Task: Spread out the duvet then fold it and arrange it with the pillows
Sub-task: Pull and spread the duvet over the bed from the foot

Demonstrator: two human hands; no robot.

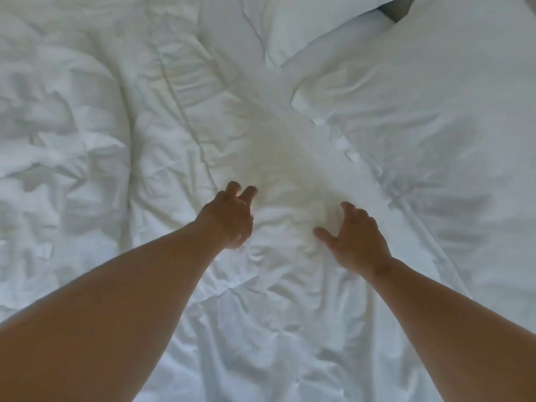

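Two hands spread, empty: left hand (229,220), right hand (358,237) over crumpled duvet (139,146). If pillow (429,91) pins duvet, your pull drags pillow.

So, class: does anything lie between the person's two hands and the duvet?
Nothing visible does. The left hand and the right hand reach straight over the crumpled duvet, with only its fabric beneath them. The pillows lie farther off to the right, clear of both hands.
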